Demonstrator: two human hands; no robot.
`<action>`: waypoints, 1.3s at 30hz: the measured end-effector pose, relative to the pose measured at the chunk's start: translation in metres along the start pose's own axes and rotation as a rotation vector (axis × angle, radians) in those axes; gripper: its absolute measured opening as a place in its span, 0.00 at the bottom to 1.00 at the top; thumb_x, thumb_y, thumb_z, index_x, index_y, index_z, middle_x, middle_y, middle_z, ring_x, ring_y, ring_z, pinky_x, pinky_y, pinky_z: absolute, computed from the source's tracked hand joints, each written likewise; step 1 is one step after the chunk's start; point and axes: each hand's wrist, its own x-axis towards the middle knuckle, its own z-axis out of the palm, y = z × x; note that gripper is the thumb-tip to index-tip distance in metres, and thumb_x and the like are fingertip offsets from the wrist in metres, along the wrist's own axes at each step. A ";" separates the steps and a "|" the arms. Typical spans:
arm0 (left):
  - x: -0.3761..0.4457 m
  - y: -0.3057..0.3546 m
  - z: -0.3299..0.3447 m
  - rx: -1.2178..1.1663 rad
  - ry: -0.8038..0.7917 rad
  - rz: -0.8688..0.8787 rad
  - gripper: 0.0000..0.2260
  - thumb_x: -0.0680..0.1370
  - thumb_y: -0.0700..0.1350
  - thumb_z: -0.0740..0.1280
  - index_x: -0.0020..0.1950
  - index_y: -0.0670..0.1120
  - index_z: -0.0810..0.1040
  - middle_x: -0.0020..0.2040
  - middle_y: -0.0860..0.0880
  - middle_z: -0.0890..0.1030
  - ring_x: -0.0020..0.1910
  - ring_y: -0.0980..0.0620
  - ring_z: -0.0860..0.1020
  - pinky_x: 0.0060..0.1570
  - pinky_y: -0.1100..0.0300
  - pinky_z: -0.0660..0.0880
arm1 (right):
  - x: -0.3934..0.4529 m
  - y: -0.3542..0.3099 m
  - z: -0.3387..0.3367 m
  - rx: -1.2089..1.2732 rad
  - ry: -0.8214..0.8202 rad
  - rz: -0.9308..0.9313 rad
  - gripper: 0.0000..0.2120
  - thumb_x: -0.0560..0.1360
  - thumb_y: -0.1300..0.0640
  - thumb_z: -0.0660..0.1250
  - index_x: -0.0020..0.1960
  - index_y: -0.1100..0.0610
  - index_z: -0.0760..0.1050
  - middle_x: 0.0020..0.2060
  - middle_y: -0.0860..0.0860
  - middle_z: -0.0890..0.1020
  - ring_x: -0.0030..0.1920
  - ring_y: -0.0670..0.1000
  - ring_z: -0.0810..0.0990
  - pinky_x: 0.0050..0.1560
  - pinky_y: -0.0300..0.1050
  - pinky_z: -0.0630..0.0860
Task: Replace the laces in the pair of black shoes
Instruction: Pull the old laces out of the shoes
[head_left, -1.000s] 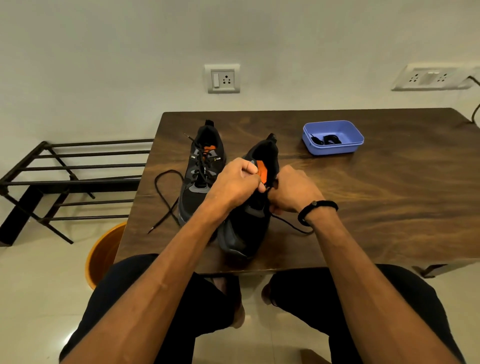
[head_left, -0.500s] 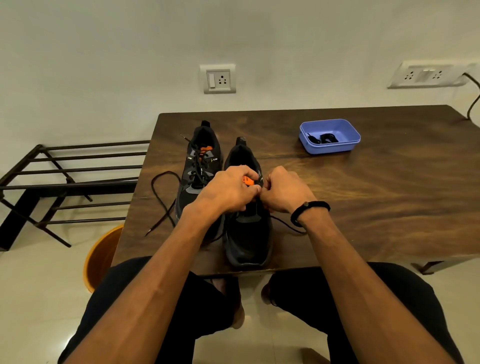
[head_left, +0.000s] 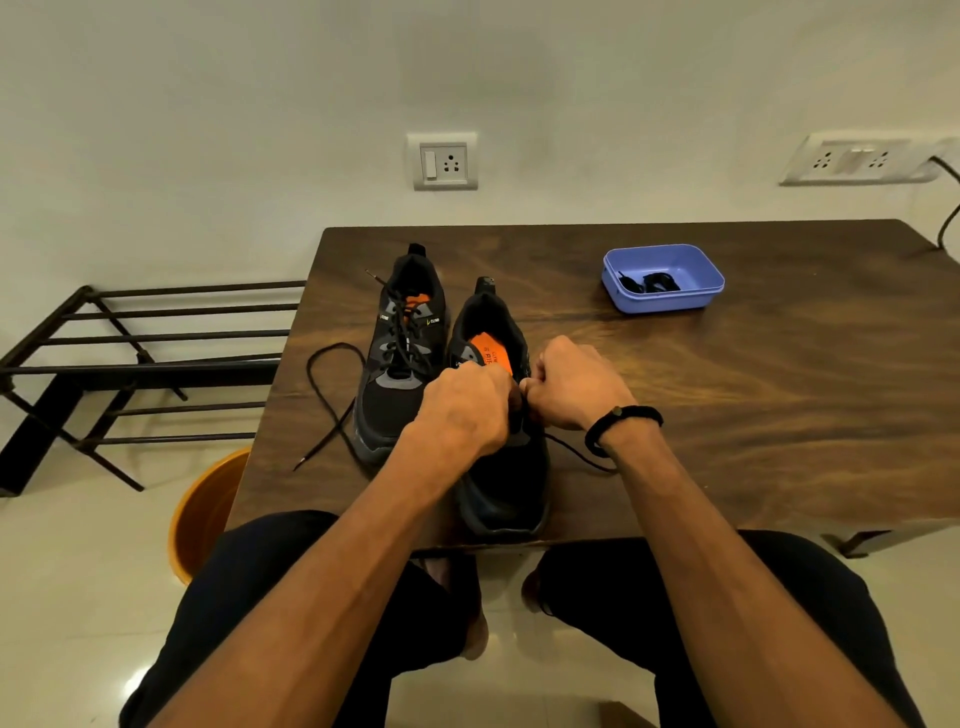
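Two black shoes stand side by side on the wooden table (head_left: 727, 395). The left shoe (head_left: 402, 358) is laced, and its loose black lace (head_left: 324, 395) loops out over the table to the left. The right shoe (head_left: 501, 467) lies flat, toe toward me, with its orange insole showing. My left hand (head_left: 462, 405) and my right hand (head_left: 571, 387) meet over its eyelet area, fingers curled, pinching a black lace. That lace's tail (head_left: 576, 452) trails out under my right wrist. The exact grip points are hidden by my fingers.
A blue plastic tray (head_left: 662, 278) holding a coiled black lace sits at the back right of the table. A black metal rack (head_left: 130, 364) stands to the left on the floor. An orange bucket (head_left: 202, 514) sits below the table's left corner. My knees are under the front edge.
The right shoe, tilted up on its toe a second ago, now lies flat on the table. Both hands stay together over its eyelets, with more orange insole now showing.
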 end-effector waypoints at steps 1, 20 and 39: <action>0.001 -0.001 0.000 0.001 -0.016 0.001 0.17 0.78 0.49 0.71 0.67 0.50 0.80 0.59 0.43 0.82 0.57 0.40 0.81 0.54 0.47 0.80 | 0.000 -0.001 0.001 -0.002 -0.002 -0.001 0.09 0.76 0.52 0.70 0.42 0.55 0.77 0.41 0.55 0.83 0.46 0.59 0.83 0.51 0.56 0.82; -0.012 -0.042 -0.045 -0.142 0.515 -0.344 0.11 0.83 0.51 0.59 0.59 0.46 0.74 0.48 0.43 0.83 0.48 0.38 0.82 0.52 0.43 0.79 | 0.003 -0.004 0.005 -0.027 -0.015 0.012 0.09 0.77 0.49 0.71 0.46 0.54 0.78 0.41 0.54 0.85 0.47 0.57 0.84 0.52 0.56 0.82; -0.006 -0.023 -0.017 0.109 0.086 0.149 0.15 0.76 0.59 0.73 0.63 0.62 0.81 0.75 0.48 0.60 0.76 0.42 0.54 0.75 0.41 0.58 | 0.005 -0.002 0.006 0.011 -0.021 0.036 0.09 0.78 0.48 0.72 0.48 0.54 0.79 0.42 0.53 0.85 0.46 0.55 0.84 0.50 0.54 0.83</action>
